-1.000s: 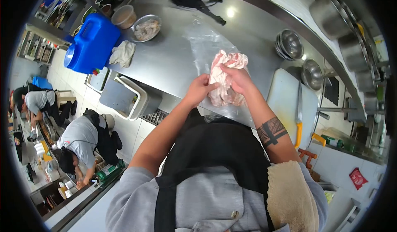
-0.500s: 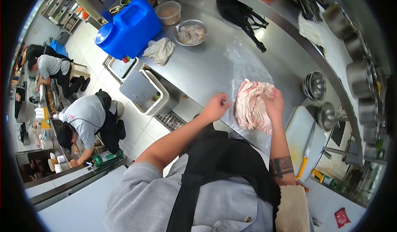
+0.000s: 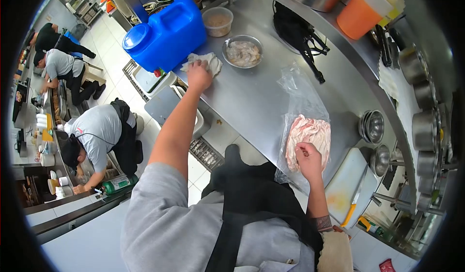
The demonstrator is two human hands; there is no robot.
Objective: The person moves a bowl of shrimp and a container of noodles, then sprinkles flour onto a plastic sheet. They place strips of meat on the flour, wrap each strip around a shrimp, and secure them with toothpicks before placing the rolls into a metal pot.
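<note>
My left hand (image 3: 199, 76) reaches to the far left edge of the steel table, its fingers closed on a crumpled white cloth (image 3: 214, 64). Over the near part of a pile of pale pink raw meat (image 3: 317, 132) is my right hand (image 3: 310, 161), its fingers curled together; whether anything is between them cannot be made out. The meat lies on a clear plastic bag (image 3: 296, 95) spread on the table. Beyond the cloth stand a metal bowl of raw pieces (image 3: 242, 52) and a lidded plastic tub (image 3: 217, 22).
A blue jerrycan (image 3: 169, 34) stands at the table's left edge. Steel bowls (image 3: 373, 126) and a cutting board (image 3: 341, 189) with a yellow-handled knife (image 3: 356, 199) are at right. Black straps (image 3: 300, 34) lie at the back. Co-workers (image 3: 99, 131) bend over a counter at far left.
My left hand has moved away from beside the meat, up and left onto the cloth. My right hand has shifted to the meat's near part. The view has shifted.
</note>
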